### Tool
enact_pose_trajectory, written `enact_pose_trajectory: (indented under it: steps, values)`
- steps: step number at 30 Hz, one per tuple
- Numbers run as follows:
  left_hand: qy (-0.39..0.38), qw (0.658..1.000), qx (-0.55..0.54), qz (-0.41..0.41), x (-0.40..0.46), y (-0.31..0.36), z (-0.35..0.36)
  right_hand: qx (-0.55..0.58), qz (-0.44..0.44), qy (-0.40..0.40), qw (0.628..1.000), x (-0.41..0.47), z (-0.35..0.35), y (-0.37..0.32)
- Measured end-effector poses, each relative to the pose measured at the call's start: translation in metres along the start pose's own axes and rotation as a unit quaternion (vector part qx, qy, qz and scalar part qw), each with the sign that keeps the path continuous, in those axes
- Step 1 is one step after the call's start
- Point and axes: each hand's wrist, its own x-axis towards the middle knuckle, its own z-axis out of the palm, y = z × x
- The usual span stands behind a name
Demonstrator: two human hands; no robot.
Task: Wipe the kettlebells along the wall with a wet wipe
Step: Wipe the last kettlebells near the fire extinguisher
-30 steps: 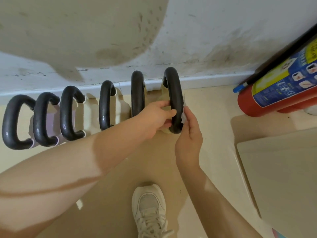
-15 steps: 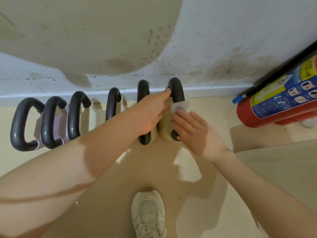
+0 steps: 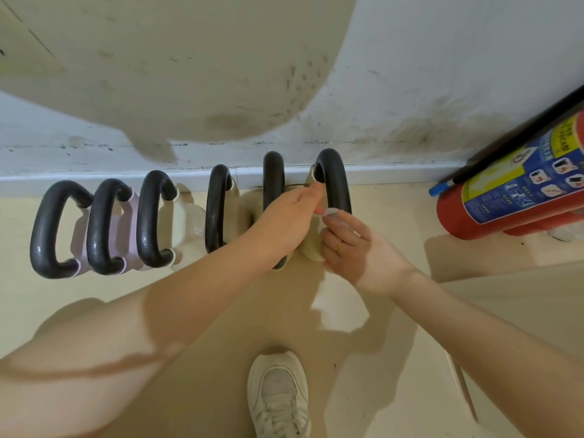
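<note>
Several kettlebells with black handles stand in a row along the wall's baseboard. The rightmost kettlebell [image 3: 335, 181] has a cream body. My left hand [image 3: 284, 222] reaches in from the left, its fingertips touching the inner side of that handle. My right hand [image 3: 354, 245] pinches a small white wet wipe [image 3: 331, 212] against the lower part of the same handle. The neighbouring kettlebell [image 3: 273, 178] is partly hidden behind my left hand. Further left stand cream ones [image 3: 218, 203] and pale pink ones [image 3: 104, 229].
A red fire extinguisher [image 3: 518, 197] with a blue and yellow label lies at the right against the wall. My white sneaker [image 3: 278, 393] is on the beige floor at the bottom centre. A pale mat edge [image 3: 521, 311] lies at the right.
My left hand has slid from gripping the handle's near side to its far inner end. My right hand with the wipe moved from the handle's right side across its lower part.
</note>
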Motion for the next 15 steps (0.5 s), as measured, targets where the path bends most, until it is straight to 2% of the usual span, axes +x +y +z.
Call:
enact_pose_trajectory:
  steps: [4,9,13,15]
  values:
    - [0.01,1.0,0.0,-0.003,0.0,-0.002,-0.005,0.002,-0.1,-0.045,0.994,-0.009,0.0,0.003]
    - [0.014,1.0,-0.003,-0.01,-0.002,0.0,-0.004,-0.024,-0.082,-0.073,0.994,-0.004,0.002,0.008]
    - [0.002,1.0,0.021,-0.009,-0.004,0.0,-0.004,-0.021,-0.196,-0.144,0.97,-0.021,0.013,-0.014]
    - [0.006,1.0,0.025,-0.01,-0.002,-0.001,-0.005,0.015,-0.208,-0.097,0.973,-0.021,0.012,-0.001]
